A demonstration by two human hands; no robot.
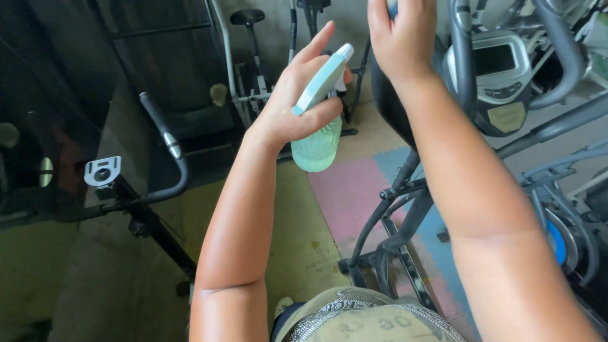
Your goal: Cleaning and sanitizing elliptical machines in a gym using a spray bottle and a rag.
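Currently my left hand [297, 101] grips a pale green spray bottle [320, 136] raised mid-air, index finger lifted. My right hand [400, 38] presses something blue, mostly hidden, against the black exercise bike [396, 209], above coloured floor mats [348, 193]; its closure I cannot tell.

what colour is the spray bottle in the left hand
Pale mint green, with a light blue and white trigger head; the spray bottle shows in the head view.

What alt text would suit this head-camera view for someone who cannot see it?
A person's left hand holds a pale green spray bottle while the right hand reaches up to an exercise bike, above coloured floor mats.
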